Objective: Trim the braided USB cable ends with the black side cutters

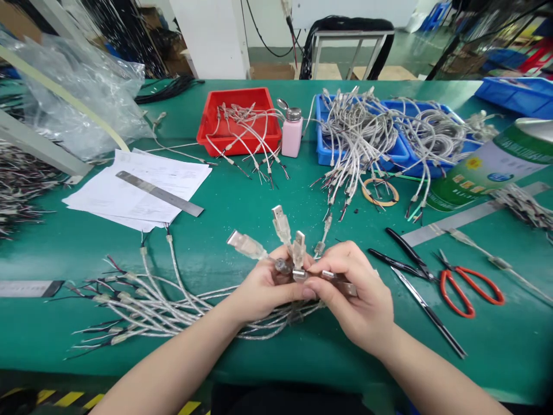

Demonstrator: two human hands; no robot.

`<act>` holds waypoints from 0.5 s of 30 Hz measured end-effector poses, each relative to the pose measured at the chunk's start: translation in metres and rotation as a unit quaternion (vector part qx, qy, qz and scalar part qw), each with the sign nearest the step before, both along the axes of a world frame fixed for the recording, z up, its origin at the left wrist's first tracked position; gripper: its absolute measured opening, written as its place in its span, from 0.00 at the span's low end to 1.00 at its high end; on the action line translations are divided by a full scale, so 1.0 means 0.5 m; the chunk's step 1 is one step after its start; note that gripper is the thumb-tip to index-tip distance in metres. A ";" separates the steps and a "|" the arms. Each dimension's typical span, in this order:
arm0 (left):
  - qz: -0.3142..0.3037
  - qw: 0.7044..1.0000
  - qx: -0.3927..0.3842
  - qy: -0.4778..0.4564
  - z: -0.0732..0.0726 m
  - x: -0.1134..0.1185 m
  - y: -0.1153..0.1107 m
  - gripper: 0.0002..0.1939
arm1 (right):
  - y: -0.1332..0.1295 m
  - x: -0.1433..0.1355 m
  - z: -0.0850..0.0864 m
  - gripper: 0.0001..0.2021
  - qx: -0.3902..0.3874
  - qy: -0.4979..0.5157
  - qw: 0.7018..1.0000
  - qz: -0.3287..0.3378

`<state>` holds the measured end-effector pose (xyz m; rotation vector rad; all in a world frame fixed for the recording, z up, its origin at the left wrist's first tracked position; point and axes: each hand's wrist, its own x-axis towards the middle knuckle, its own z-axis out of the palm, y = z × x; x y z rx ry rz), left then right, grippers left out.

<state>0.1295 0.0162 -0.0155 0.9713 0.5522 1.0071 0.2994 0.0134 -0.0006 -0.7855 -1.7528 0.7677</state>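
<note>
My left hand [265,285] is closed around several clear-jacketed USB cables, and their metal-tipped USB plugs [281,225] fan out above the fingers. From the other side my right hand [356,294] meets it, thumb and fingers closed on more USB plugs of the same bunch. The two thumbs come close together at the middle. Below my left wrist the bunch of white USB cables [181,311] runs off to the left across the table, ending in stripped, thin coloured wires. How many plugs lie inside the palms is hidden.
A red bin [239,144] and blue bins [363,158] of cables stand behind, with a pink pump bottle [292,135] between. At right lie black-handled pliers [406,259], orange-handled cutters [469,285], tweezers [432,317] and a green can [488,167]. Papers [142,187] hold a steel ruler [159,193].
</note>
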 end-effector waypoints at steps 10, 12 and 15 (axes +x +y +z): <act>0.043 0.999 -0.028 -0.005 -0.021 -0.007 0.001 0.14 | 0.020 0.015 0.014 0.14 -0.073 0.000 0.989 0.125; 0.023 0.999 -0.030 -0.023 -0.020 -0.011 0.003 0.13 | 0.022 0.018 0.018 0.15 -0.079 0.004 0.986 0.146; 0.012 0.999 -0.026 -0.036 -0.016 -0.011 0.004 0.12 | 0.020 0.015 0.015 0.12 -0.060 0.011 0.991 0.122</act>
